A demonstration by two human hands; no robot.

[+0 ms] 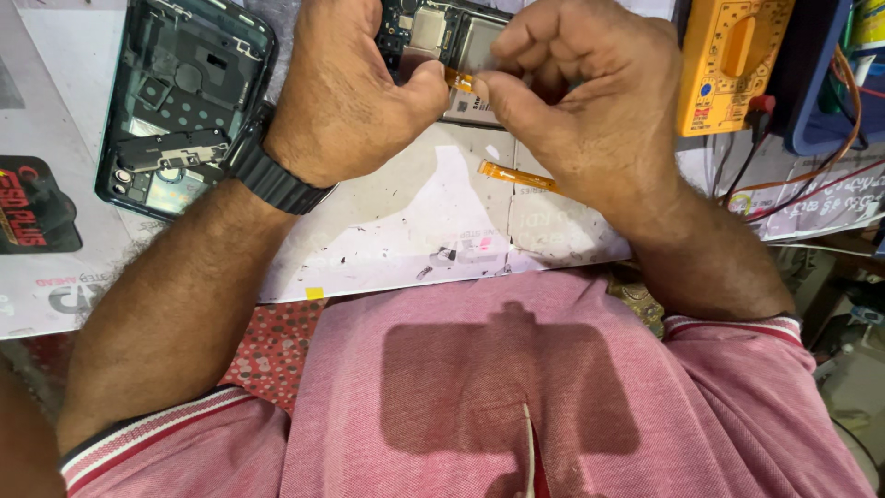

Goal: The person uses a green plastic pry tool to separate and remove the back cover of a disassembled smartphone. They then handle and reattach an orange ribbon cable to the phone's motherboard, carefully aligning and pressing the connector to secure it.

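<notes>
Cluttered repair bench, white work mat (pixel 415 231): both hands pinch an orange flex cable (pixel 458 79) over an opened phone.

Left hand (pixel 346 92) and right hand (pixel 576 92) meet at the far middle of the mat, thumb and forefinger of each closed on the short orange flex cable, which sits just above the opened phone body (pixel 442 37). A second orange ribbon (pixel 516 175) lies loose on the mat nearer the person; a dark rear phone housing (pixel 180 101) rests far left, a yellow multimeter (pixel 728 60) far right. Judged good practice: grip the ribbon by its edges, keep it flat, avoid creasing or twisting near the connector.
</notes>
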